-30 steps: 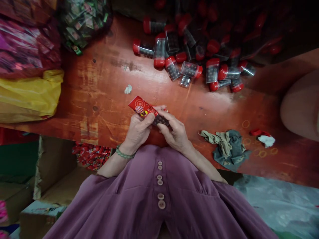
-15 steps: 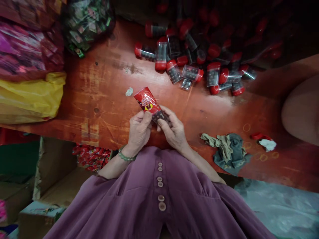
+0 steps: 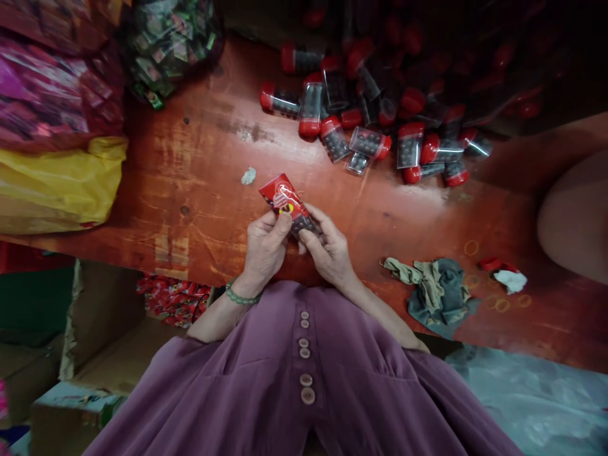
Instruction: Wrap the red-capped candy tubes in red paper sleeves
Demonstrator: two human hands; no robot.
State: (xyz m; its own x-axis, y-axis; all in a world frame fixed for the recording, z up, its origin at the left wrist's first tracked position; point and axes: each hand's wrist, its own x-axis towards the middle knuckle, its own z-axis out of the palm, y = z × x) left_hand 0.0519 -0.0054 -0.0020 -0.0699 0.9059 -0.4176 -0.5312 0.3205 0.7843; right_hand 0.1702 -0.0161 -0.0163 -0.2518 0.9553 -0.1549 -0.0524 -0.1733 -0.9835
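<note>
Between my two hands is a small red packet (image 3: 285,196), tilted, with a yellow patch on its front and dark round pieces showing through its clear lower end. My left hand (image 3: 266,247) pinches its left edge, thumb on top near the yellow patch. The clear lower right end is in the grasp of my right hand (image 3: 330,247), thumb in front and fingers behind; part of that end is hidden. Beyond the packet, several clear tubes with red caps (image 3: 332,139) lie heaped on the reddish wooden table (image 3: 213,183), dark balls inside them.
Bags of wrapped pieces (image 3: 171,44) and a yellow bag (image 3: 61,183) sit at the left. Grey-green cloths (image 3: 439,288) and rubber bands (image 3: 502,304) lie on the right. A cardboard box (image 3: 107,354) with red packets (image 3: 173,301) stands below the table's left edge.
The packet's top has dipped slightly toward me, and both hands keep their hold. The whole view has shifted a little.
</note>
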